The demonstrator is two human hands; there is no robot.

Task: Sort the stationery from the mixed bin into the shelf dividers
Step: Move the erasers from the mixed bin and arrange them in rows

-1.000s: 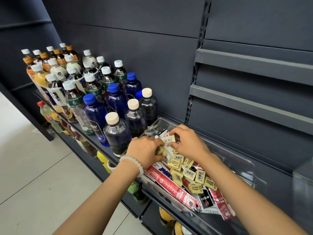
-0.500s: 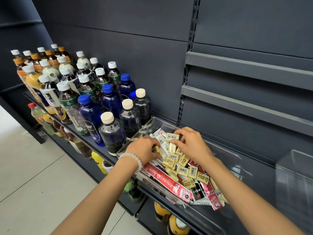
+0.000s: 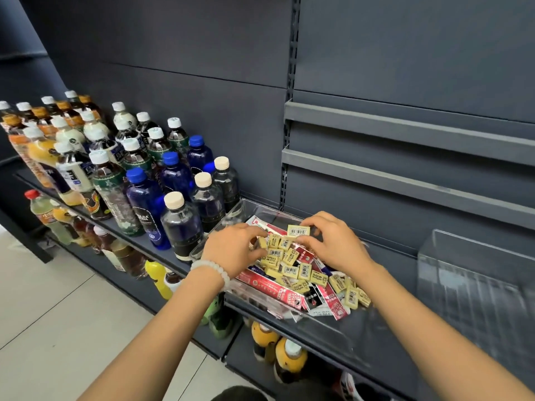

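A clear plastic bin (image 3: pixel 318 328) sits on the dark shelf, heaped with several small yellow barcoded erasers (image 3: pixel 304 270) and red-and-white flat packs (image 3: pixel 275 290). My right hand (image 3: pixel 333 241) is over the far side of the pile and pinches one yellow eraser (image 3: pixel 298 230) between fingers and thumb. My left hand (image 3: pixel 231 250), with a white bead bracelet at the wrist, curls its fingers into the erasers at the pile's left side and seems to hold one (image 3: pixel 262 243).
Rows of drink bottles (image 3: pixel 150 204) stand tight against the bin's left side. A clear divider box (image 3: pixel 477 285) stands to the right on the same shelf. Two bare grey ledges (image 3: pixel 405 125) run along the back panel. More bottles sit on the lower shelf.
The view shifted slightly; both hands stay in the bin. My right hand has drawn the yellow eraser a little up from the pile, and my left fingers dug further into the erasers.
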